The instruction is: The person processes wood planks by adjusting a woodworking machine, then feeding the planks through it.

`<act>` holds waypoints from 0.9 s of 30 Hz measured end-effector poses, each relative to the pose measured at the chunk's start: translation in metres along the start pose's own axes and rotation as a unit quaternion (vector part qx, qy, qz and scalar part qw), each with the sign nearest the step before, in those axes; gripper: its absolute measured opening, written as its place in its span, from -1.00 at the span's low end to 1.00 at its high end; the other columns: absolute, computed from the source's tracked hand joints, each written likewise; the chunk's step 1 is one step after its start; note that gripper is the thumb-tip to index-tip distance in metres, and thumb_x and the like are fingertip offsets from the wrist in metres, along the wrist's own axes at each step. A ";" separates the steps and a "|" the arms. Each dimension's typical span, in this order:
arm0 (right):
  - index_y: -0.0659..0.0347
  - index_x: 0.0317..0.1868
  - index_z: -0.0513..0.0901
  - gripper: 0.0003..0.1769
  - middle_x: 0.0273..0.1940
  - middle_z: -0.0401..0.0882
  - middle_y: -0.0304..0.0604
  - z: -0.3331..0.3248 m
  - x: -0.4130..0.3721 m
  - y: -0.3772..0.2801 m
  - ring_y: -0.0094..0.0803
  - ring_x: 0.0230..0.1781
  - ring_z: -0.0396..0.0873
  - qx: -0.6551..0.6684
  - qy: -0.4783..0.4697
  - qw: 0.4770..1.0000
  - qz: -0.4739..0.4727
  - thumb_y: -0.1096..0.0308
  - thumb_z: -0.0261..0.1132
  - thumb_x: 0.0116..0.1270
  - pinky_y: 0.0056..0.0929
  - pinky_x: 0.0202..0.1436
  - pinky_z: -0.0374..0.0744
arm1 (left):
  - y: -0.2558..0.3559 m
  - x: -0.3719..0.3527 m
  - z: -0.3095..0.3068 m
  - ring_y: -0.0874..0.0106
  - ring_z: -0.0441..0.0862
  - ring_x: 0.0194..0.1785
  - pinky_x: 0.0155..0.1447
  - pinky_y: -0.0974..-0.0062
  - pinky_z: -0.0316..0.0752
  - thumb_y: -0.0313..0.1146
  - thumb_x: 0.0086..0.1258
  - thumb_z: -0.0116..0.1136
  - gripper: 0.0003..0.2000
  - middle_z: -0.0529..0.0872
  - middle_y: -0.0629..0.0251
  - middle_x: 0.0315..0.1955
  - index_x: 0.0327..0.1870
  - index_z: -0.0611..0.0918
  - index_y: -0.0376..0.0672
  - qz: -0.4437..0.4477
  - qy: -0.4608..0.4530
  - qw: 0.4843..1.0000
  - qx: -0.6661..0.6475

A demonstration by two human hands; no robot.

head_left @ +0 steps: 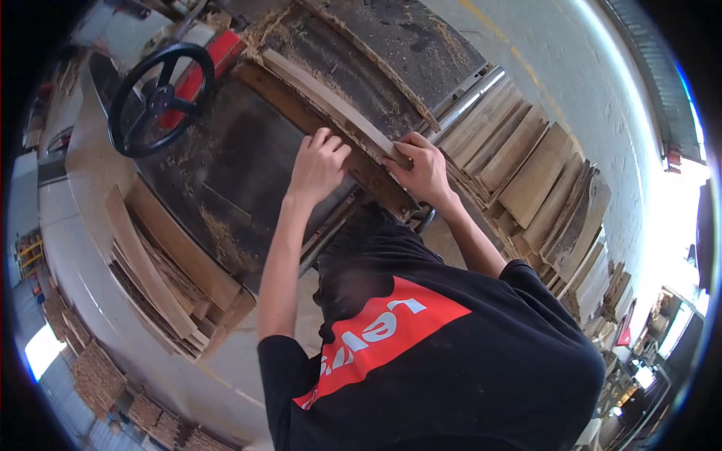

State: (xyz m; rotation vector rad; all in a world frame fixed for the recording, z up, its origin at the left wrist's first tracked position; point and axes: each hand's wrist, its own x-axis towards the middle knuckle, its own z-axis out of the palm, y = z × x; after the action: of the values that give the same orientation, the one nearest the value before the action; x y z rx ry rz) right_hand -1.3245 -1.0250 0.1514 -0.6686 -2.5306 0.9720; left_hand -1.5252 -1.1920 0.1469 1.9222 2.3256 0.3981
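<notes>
A long, narrow wooden strip (331, 101) lies along the rusty metal fence (301, 109) on a dark machine table (241, 158). My right hand (420, 167) is closed round the near end of the strip, thumb and fingers on either side. My left hand (317, 167) is at the fence's left edge, its fingers curled over; whatever lies under the fingertips is hidden. Sawdust is scattered on the table around the fence and strip.
A black handwheel (162, 99) stands at the table's upper left beside a red part (203, 75). Stacked boards (535, 177) lie to the right; another board pile (162, 278) is at lower left. A metal rail (470, 98) runs along the table's right edge.
</notes>
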 end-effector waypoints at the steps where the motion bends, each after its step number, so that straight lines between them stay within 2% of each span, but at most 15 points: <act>1: 0.31 -0.06 0.85 -0.66 -0.13 0.70 -0.06 0.003 -0.002 0.002 -0.07 -0.22 0.75 0.018 -0.003 1.000 0.001 0.23 0.62 0.29 -0.15 -0.17 0.69 | 0.000 0.002 -0.003 0.20 0.59 0.31 0.28 0.15 0.53 -0.33 0.30 0.53 -0.76 0.76 0.28 0.03 -0.05 0.80 -0.11 0.022 -0.023 0.999 0.008; 2: 0.32 -0.06 0.85 -0.66 -0.14 0.70 -0.06 0.006 0.000 0.004 -0.08 -0.24 0.74 0.036 -0.005 0.999 -0.002 0.25 0.62 0.28 -0.17 -0.18 0.68 | 0.000 0.004 -0.006 0.20 0.59 0.29 0.26 0.15 0.54 -0.36 0.30 0.51 -0.76 0.75 0.27 0.02 -0.04 0.80 -0.11 0.043 -0.044 0.998 0.020; 3: 0.33 -0.06 0.85 -0.66 -0.14 0.70 -0.07 0.008 0.002 0.006 -0.11 -0.25 0.73 0.046 -0.007 0.999 0.001 0.26 0.63 0.28 -0.20 -0.19 0.67 | 0.000 0.005 -0.006 0.21 0.60 0.25 0.22 0.17 0.54 -0.42 0.34 0.41 -0.79 0.73 0.26 -0.01 -0.02 0.80 -0.10 0.057 -0.028 0.998 0.030; 7: 0.36 -0.06 0.85 -0.66 -0.16 0.69 -0.07 0.013 0.000 0.005 -0.20 -0.28 0.71 0.079 0.001 0.997 0.004 0.30 0.64 0.27 -0.27 -0.21 0.65 | 0.008 0.006 -0.010 0.22 0.57 0.32 0.25 0.17 0.56 -0.44 0.43 0.25 -0.79 0.73 0.22 0.04 0.01 0.80 -0.07 0.064 -0.091 0.989 0.101; 11: 0.39 -0.07 0.85 -0.67 -0.19 0.71 -0.05 0.011 0.006 0.002 -0.22 -0.29 0.70 0.079 0.014 0.997 -0.006 0.32 0.64 0.27 -0.30 -0.19 0.65 | 0.009 0.005 -0.013 0.22 0.55 0.38 0.37 0.08 0.55 -0.43 0.45 0.25 -0.81 0.71 0.20 0.10 0.02 0.78 -0.08 0.071 -0.039 0.989 0.125; 17: 0.41 -0.09 0.84 -0.66 -0.21 0.70 -0.02 0.008 0.006 -0.003 -0.19 -0.29 0.70 0.075 0.006 0.997 0.009 0.29 0.63 0.28 -0.28 -0.17 0.65 | -0.001 -0.009 -0.006 0.27 0.59 0.32 0.41 0.07 0.51 -0.37 0.49 0.29 -0.83 0.71 0.26 0.09 0.04 0.73 -0.08 0.169 -0.020 0.978 0.121; 20: 0.40 -0.08 0.84 -0.65 -0.19 0.71 0.00 0.009 0.000 -0.013 -0.15 -0.26 0.71 0.087 -0.027 0.995 0.040 0.28 0.62 0.29 -0.25 -0.13 0.66 | 0.010 -0.028 -0.017 0.29 0.62 0.27 0.42 0.09 0.47 -0.37 0.51 0.34 -0.83 0.71 0.27 0.05 0.05 0.69 -0.05 0.155 0.107 0.981 0.041; 21: 0.40 -0.08 0.84 -0.65 -0.18 0.71 0.01 0.010 -0.002 -0.017 -0.14 -0.25 0.72 0.091 -0.040 0.994 0.052 0.27 0.61 0.29 -0.24 -0.12 0.66 | 0.013 -0.032 -0.023 0.30 0.70 0.13 0.23 0.21 0.58 -0.37 0.56 0.38 -0.83 0.74 0.24 0.00 0.07 0.67 -0.07 0.131 0.172 0.976 -0.011; 22: 0.41 -0.07 0.84 -0.64 -0.16 0.71 0.03 0.015 -0.002 -0.019 -0.11 -0.22 0.72 0.096 -0.027 0.994 0.052 0.27 0.61 0.30 -0.22 -0.10 0.66 | 0.015 -0.038 -0.018 0.32 0.72 0.08 0.15 0.26 0.60 -0.36 0.57 0.38 -0.83 0.75 0.24 0.01 0.07 0.67 -0.09 0.049 0.225 0.968 -0.100; 24: 0.41 -0.05 0.83 -0.63 -0.11 0.72 0.06 0.025 -0.002 -0.022 -0.06 -0.17 0.73 0.106 -0.003 0.993 0.054 0.26 0.60 0.30 -0.17 -0.05 0.67 | 0.023 -0.050 -0.002 0.36 0.75 -0.04 -0.03 0.36 0.65 -0.34 0.58 0.40 -0.82 0.78 0.24 0.03 0.06 0.67 -0.12 -0.121 0.314 0.902 -0.271; 25: 0.43 -0.02 0.81 -0.61 -0.04 0.71 0.11 0.030 0.002 -0.020 0.04 -0.09 0.72 0.058 0.025 0.998 -0.007 0.26 0.59 0.33 -0.10 0.00 0.68 | 0.027 -0.048 -0.002 0.44 0.78 -0.09 -0.20 0.46 0.65 -0.29 0.65 0.36 -0.79 0.81 0.31 0.08 0.12 0.70 -0.17 -0.219 0.382 0.838 -0.322; 26: 0.43 -0.02 0.81 -0.62 -0.03 0.71 0.11 0.031 0.004 -0.020 0.06 -0.08 0.72 0.057 0.010 0.998 -0.006 0.26 0.59 0.34 -0.08 0.00 0.67 | 0.020 -0.052 0.005 0.47 0.78 -0.05 -0.14 0.45 0.66 -0.27 0.66 0.35 -0.77 0.82 0.34 0.06 0.17 0.70 -0.16 -0.312 0.404 0.730 -0.454; 27: 0.43 -0.03 0.80 -0.62 -0.03 0.71 0.12 0.028 0.012 -0.026 0.08 -0.07 0.71 0.055 -0.004 0.998 -0.008 0.26 0.59 0.34 -0.07 0.01 0.67 | 0.011 -0.052 0.007 0.50 0.79 -0.02 -0.07 0.43 0.68 -0.26 0.67 0.34 -0.74 0.83 0.37 0.04 0.23 0.70 -0.15 -0.392 0.414 0.593 -0.568</act>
State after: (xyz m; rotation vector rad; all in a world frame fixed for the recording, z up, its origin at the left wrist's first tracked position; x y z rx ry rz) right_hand -1.3550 -1.0504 0.1511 -0.6118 -2.4654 1.1005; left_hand -1.5033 -1.2402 0.1387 -0.0214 1.8858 2.1980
